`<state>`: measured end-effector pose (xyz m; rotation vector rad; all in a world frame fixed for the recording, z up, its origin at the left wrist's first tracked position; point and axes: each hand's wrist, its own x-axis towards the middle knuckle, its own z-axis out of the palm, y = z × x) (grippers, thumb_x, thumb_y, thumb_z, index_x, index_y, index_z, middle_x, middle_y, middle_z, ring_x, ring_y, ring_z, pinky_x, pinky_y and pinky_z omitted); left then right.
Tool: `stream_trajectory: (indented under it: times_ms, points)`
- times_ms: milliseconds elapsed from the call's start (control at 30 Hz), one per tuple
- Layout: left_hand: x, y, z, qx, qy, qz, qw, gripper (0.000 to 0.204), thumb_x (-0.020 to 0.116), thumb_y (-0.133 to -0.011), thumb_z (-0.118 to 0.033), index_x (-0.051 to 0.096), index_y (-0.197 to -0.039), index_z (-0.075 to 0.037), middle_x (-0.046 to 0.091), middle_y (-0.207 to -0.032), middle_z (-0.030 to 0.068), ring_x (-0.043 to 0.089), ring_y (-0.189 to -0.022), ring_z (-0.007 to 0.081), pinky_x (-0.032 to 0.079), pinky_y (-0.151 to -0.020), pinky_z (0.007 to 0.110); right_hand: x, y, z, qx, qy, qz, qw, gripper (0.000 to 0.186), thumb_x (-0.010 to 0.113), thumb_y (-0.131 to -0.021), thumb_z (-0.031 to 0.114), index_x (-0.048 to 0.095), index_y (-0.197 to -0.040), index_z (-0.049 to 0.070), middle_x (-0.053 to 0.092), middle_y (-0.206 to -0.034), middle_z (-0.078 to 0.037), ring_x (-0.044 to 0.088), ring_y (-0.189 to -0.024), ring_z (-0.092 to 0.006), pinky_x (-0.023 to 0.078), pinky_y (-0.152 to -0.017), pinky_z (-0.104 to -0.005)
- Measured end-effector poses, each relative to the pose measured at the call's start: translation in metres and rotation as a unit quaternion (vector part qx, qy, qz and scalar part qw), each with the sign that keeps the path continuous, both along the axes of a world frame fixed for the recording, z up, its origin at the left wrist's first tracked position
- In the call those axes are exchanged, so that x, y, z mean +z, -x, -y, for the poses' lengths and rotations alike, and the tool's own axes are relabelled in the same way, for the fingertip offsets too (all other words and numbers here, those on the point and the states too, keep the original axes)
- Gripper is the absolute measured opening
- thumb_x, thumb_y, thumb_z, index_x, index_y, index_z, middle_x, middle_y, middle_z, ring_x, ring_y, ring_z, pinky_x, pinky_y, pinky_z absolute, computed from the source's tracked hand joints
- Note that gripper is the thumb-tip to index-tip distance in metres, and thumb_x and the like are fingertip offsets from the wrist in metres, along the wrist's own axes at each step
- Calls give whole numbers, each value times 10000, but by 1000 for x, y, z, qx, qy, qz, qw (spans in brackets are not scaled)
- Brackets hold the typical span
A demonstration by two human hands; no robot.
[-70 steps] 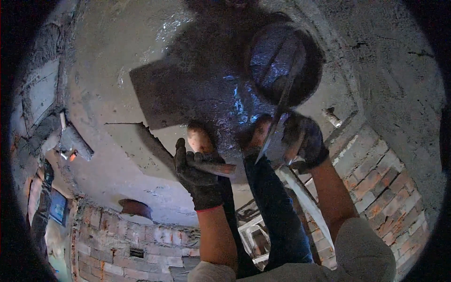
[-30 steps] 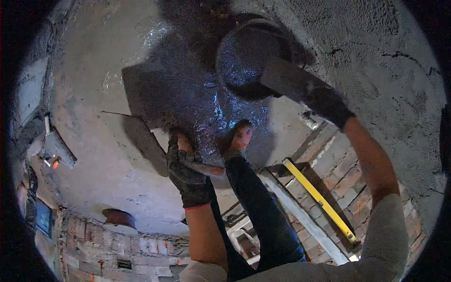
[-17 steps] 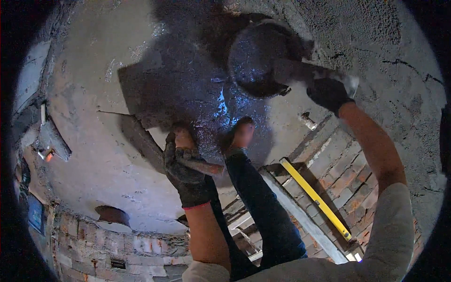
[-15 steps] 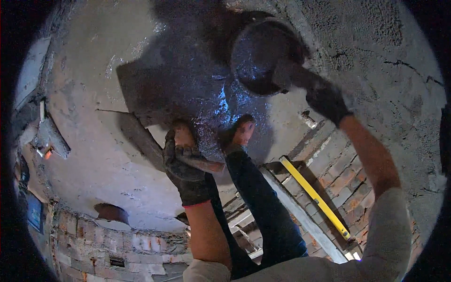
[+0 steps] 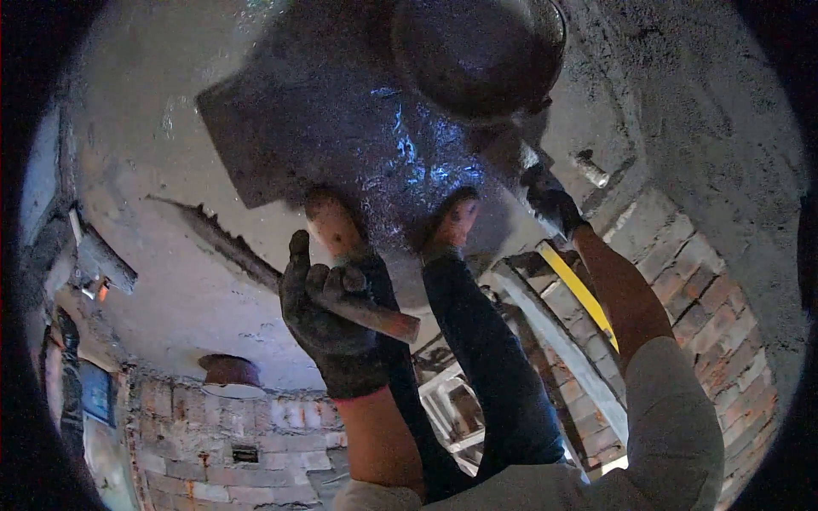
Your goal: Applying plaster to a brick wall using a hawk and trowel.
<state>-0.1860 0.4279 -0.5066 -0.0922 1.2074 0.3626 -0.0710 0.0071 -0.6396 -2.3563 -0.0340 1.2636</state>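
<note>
My left hand [image 5: 332, 319], in a dark glove, is closed round the wooden handle [image 5: 388, 322] of a plastering float. The float's thin plate [image 5: 226, 243] is seen nearly edge-on, pointing to the far left, with a ragged dark crust along it. On the right, my gloved right hand [image 5: 554, 204] grips a trowel; its blade [image 5: 515, 166] lies partly in shadow, below the near rim of a round dark bucket [image 5: 477, 55]. What the bucket holds is too dark to make out. The trowel's handle is hidden in my glove.
My bare feet [image 5: 334, 223] stand by a wet, dark patch [image 5: 341, 145]. A yellow spirit level [image 5: 579, 289] and a long pale straightedge [image 5: 562, 349] lie at the right, by brickwork [image 5: 716, 315]. A pipe stub [image 5: 590, 169] sticks up near the bucket; a round fitting [image 5: 232, 376] is at lower left.
My right hand has moved with the trowel from beside the bucket toward me. The bucket sits higher in view as the view shifts. My left hand keeps the float, now turned slightly.
</note>
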Motion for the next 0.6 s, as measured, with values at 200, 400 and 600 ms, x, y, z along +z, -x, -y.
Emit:
stream_trajectory:
  times_ms: [200, 400, 600]
  points:
    - [-13, 4, 36, -68, -26, -14, 997, 354, 426, -874, -189, 455, -1189, -31, 453, -566, 8, 467, -516, 159, 433, -547, 321, -69, 13, -27, 28, 201, 36, 978, 275, 488, -783, 282, 646, -812, 59, 612, -704, -157, 595, -662, -300, 455, -581, -397]
    - [-52, 25, 67, -373, -88, -113, 917, 365, 462, -878, -184, 447, -1191, 3, 446, -598, -9, 451, -483, 97, 413, -462, 236, -117, 12, -22, -79, 254, 203, 942, 410, 468, -798, 413, 639, -823, 41, 620, -749, -177, 598, -727, -306, 441, -632, -419]
    - [-153, 56, -42, -774, -89, -195, 596, 145, 603, -792, -229, 535, -737, -113, 490, -559, -10, 459, -433, 106, 364, -392, 253, -113, 27, -87, -138, 192, 163, 958, 419, 509, -790, 420, 616, -904, 31, 615, -875, -198, 590, -779, -317, 435, -678, -427]
